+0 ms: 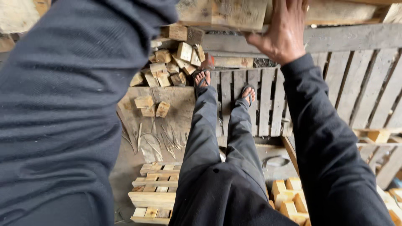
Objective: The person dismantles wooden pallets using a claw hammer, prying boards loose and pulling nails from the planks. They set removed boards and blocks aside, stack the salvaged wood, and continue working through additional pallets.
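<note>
right hand (284, 31) grip clamped on raised wooden board (228, 14) | left grip out of view | feet on pallet (268, 100)

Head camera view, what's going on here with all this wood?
A person in dark clothes stands on a grey wooden pallet, both arms raised. The right hand presses against the edge of a wooden board held up high. The left hand is out of view behind its sleeve. Below lie a heap of small wood blocks, and a small pale pallet sits nearer the camera.
</note>
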